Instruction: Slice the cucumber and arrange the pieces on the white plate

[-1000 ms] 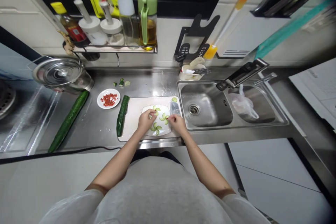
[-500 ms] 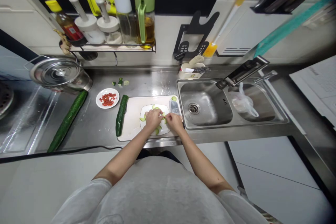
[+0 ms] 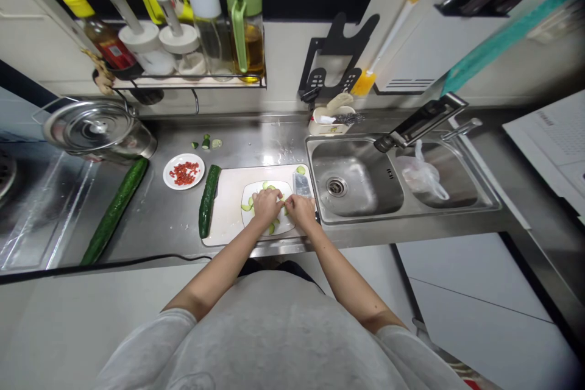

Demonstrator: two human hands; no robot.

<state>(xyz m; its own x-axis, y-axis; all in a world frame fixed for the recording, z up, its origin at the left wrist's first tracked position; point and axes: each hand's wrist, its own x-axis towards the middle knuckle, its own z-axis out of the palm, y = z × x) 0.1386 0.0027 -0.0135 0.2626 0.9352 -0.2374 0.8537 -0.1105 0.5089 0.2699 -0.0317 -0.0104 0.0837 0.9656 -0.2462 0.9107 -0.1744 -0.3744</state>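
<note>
My left hand (image 3: 267, 205) and my right hand (image 3: 299, 211) meet over a white plate (image 3: 284, 227), fingers bent and pinched. A small green cucumber slice (image 3: 282, 198) shows between the fingertips, partly covered by them. Other pale green slices (image 3: 247, 207) lie spread on the plate. Under the plate is a white cutting board (image 3: 228, 204). A dark green cucumber (image 3: 209, 201) lies along its left edge. The knife (image 3: 301, 184) rests on the board's right side, its handle partly hidden by my right hand. Another slice (image 3: 300, 170) sits by the blade.
Left of the board stand a small plate (image 3: 198, 180) of chopped red pieces and a long cucumber (image 3: 114, 213). A lidded steel pot (image 3: 146, 137) is behind. To the right is a double sink (image 3: 365, 178) with a plastic bag (image 3: 423, 177). Bottles line a wall rack (image 3: 219, 82).
My right hand has shifted slightly left, closer to my left hand, and the gap between their fingertips is narrower. The whole view has tilted a little. Other things lie as before.
</note>
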